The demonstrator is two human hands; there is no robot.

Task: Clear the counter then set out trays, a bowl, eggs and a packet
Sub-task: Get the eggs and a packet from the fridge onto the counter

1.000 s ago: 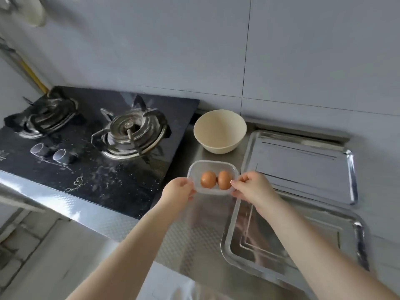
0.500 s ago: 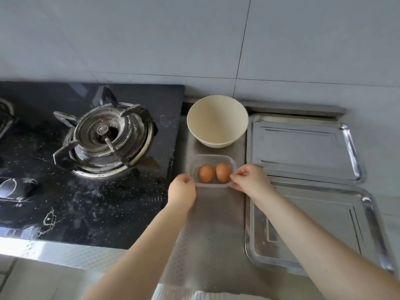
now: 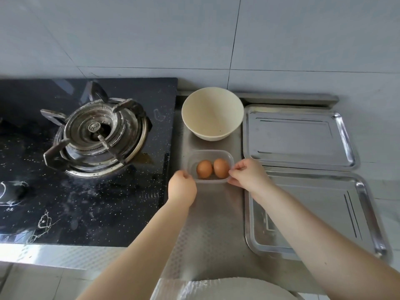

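Both forearms are bare from the frame's lower edge up to the wrists, with no sleeves showing. The left hand (image 3: 182, 188) and right hand (image 3: 251, 176) wear no gloves, rings, watch or bracelet. At the bottom edge, between the arms, shows a strip of white, slightly wrinkled garment (image 3: 216, 289) with a faint sheen.

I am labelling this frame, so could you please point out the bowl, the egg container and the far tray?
bowl (image 3: 211, 118): head view, on its inner wall.
egg container (image 3: 211, 153): head view, on its clear far rim.
far tray (image 3: 296, 137): head view, on its bare flat bottom.
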